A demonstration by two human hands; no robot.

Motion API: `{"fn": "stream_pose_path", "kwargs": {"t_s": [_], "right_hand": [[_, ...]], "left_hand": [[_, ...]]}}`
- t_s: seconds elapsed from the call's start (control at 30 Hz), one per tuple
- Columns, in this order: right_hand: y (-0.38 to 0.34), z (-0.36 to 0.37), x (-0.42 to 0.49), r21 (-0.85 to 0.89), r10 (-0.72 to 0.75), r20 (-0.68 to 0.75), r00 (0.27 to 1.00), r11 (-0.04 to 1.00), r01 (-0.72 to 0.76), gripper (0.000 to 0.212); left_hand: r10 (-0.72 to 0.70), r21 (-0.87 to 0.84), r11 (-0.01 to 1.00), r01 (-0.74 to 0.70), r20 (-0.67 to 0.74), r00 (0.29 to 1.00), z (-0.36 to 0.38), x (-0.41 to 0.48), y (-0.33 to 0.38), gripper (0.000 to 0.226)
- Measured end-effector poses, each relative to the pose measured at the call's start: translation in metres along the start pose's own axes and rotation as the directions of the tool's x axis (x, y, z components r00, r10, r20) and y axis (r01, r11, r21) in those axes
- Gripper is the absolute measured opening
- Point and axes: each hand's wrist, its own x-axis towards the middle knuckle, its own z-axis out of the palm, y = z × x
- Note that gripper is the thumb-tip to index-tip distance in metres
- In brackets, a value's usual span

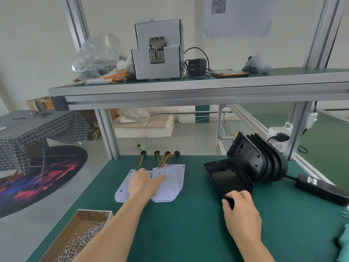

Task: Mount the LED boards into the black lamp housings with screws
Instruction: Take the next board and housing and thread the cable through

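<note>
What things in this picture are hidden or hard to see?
Head view:
- White LED boards: left hand covers the middle; stack count unclear.
- Black plastic lamp housing: right hand grips and hides its near end.
- Brown cardboard box of silver screws: cut off by bottom edge.
- White sheet with square code: cut by top edge, too blurred to read.

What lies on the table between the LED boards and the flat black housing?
Nothing: in the head view, only bare green mat separates the boards from the housing.

walls (37,35): pale | floor (188,144): grey | left: table (62,129) under checked cloth (28,129), dark oval rug (56,176) | shelf (170,89): aluminium-framed
</note>
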Motion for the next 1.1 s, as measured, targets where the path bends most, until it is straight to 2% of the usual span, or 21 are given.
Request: {"fn": "stream_pose_path", "kwargs": {"t_s": [0.07, 0.1, 0.23, 0.3, 0.4, 0.47, 0.57, 0.67, 0.77, 0.87, 1.0, 1.1], "right_hand": [[-0.001, 0.000, -0.001, 0.011, -0.001, -0.012, 1.000, 1.000, 0.001, 0.006], [-0.002, 0.000, -0.001, 0.014, -0.002, -0.015, 1.000, 1.000, 0.002, 0.006], [-0.003, -0.001, 0.000, 0.022, 0.003, -0.005, 1.000, 1.000, -0.003, 0.007], [-0.004, -0.001, 0.001, 0.017, 0.010, 0.000, 1.000, 1.000, -0.010, 0.005], [-0.005, -0.001, 0.002, 0.011, 0.018, -0.005, 1.000, 1.000, -0.018, 0.005], [-0.005, 0.000, 0.004, 0.005, 0.024, -0.007, 1.000, 1.000, -0.024, 0.005], [-0.005, 0.002, 0.005, -0.021, 0.039, -0.002, 0.999, 0.999, -0.039, 0.006], [-0.006, 0.003, 0.006, -0.020, 0.036, -0.007, 0.999, 0.999, -0.036, 0.006], [-0.004, 0.002, 0.006, -0.008, 0.031, -0.007, 1.000, 0.999, -0.031, 0.006], [-0.003, 0.003, 0.006, 0.025, 0.027, -0.013, 1.000, 0.999, -0.027, 0.007], [0.000, 0.004, 0.008, 0.028, 0.022, 0.011, 1.000, 0.999, -0.023, 0.005], [0.005, 0.007, 0.009, 0.078, 0.015, 0.004, 1.000, 0.997, -0.015, 0.009]], "left_hand": [[-0.056, 0.100, 0.993, 0.055, 0.009, 0.998, 0.019, 0.021, 0.019, 0.093], [-0.063, 0.118, 0.991, 0.061, 0.016, 0.998, 0.028, 0.029, 0.028, 0.102], [-0.084, 0.126, 0.989, 0.079, 0.030, 0.996, 0.055, 0.055, 0.056, 0.110], [-0.119, 0.098, 0.988, 0.118, 0.002, 0.993, 0.057, 0.067, 0.059, 0.100], [-0.111, 0.086, 0.990, 0.113, -0.028, 0.993, 0.057, 0.082, 0.054, 0.060], [-0.096, 0.090, 0.991, 0.101, -0.054, 0.994, 0.058, 0.090, 0.049, 0.044], [-0.138, 0.107, 0.984, 0.144, -0.066, 0.988, 0.059, 0.099, 0.041, 0.039], [-0.175, 0.056, 0.983, 0.175, -0.009, 0.985, 0.057, 0.109, 0.034, 0.026], [-0.166, -0.082, 0.983, 0.166, 0.011, 0.986, 0.053, 0.110, 0.028, 0.022], [-0.124, -0.259, 0.960, 0.107, -0.050, 0.991, 0.045, 0.107, 0.027, 0.013], [-0.071, -0.493, 0.869, 0.030, -0.065, 0.995, 0.027, 0.097, 0.029, 0.014], [-0.016, -0.557, 0.830, -0.023, -0.064, 0.998, 0.012, 0.080, 0.032, 0.019]]}}
